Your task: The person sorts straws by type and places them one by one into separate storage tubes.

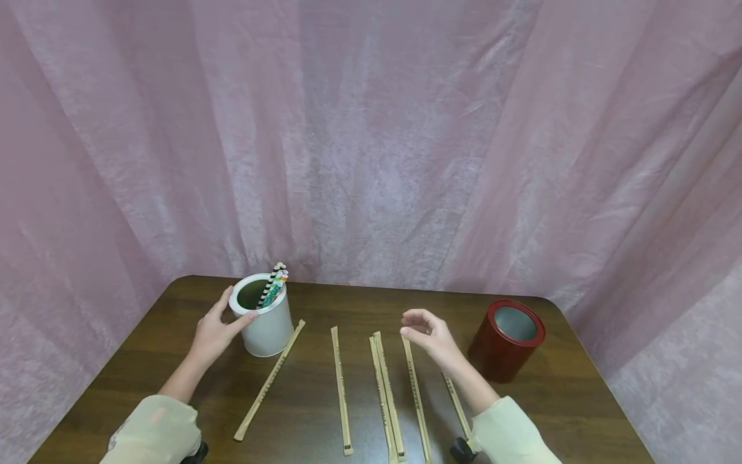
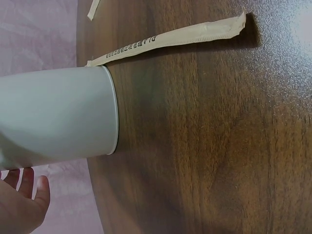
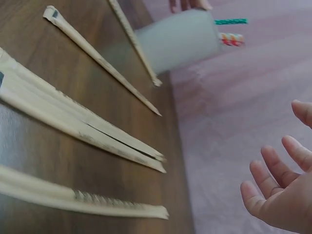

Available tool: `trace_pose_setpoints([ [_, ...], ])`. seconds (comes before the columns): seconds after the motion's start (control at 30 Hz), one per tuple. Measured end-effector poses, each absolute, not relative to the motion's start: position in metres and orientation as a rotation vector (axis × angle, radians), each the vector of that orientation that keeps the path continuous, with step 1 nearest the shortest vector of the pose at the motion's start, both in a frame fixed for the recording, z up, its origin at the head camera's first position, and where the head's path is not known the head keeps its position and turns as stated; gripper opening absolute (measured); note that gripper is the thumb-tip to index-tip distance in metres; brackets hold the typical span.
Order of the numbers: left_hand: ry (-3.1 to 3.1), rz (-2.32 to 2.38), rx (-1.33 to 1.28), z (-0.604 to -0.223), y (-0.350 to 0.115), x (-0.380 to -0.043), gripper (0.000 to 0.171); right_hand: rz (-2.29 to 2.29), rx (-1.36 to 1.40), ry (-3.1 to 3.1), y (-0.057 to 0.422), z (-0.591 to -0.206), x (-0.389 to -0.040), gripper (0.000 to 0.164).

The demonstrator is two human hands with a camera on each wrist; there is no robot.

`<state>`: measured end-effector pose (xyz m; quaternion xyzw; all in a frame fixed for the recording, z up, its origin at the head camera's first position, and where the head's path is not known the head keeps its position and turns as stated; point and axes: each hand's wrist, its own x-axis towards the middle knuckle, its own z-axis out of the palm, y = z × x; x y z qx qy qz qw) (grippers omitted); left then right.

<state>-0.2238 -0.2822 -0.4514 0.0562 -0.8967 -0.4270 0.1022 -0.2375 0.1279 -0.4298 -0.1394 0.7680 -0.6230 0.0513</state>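
Note:
A white can with several patterned sticks, some striped, stands at the left back of the table. My left hand holds it near the rim, thumb at the front and fingers on the far left side. My right hand hovers with loosely bent fingers and nothing between them, above the far end of a thin paper-wrapped stick. More wrapped sticks lie to its left: a close pair, a single one, and a slanted one reaching to the can's base.
A red can with a grey inside stands open at the right back. Another wrapped stick lies partly under my right forearm. A pink curtain hangs behind the brown table.

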Motion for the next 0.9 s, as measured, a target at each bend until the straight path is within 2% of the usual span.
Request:
trace_pose_setpoints([
  [0.43, -2.686, -1.300, 0.149, -0.452, -0.287, -0.227, 0.088, -1.837, -0.594, 2.562, 0.202, -0.399, -0.219, 0.043],
  [0.9, -2.704, -1.283, 0.095, -0.461, -0.289, -0.215, 0.098, -1.755, -0.556, 2.762, 0.256, -0.391, -0.203, 0.055],
])
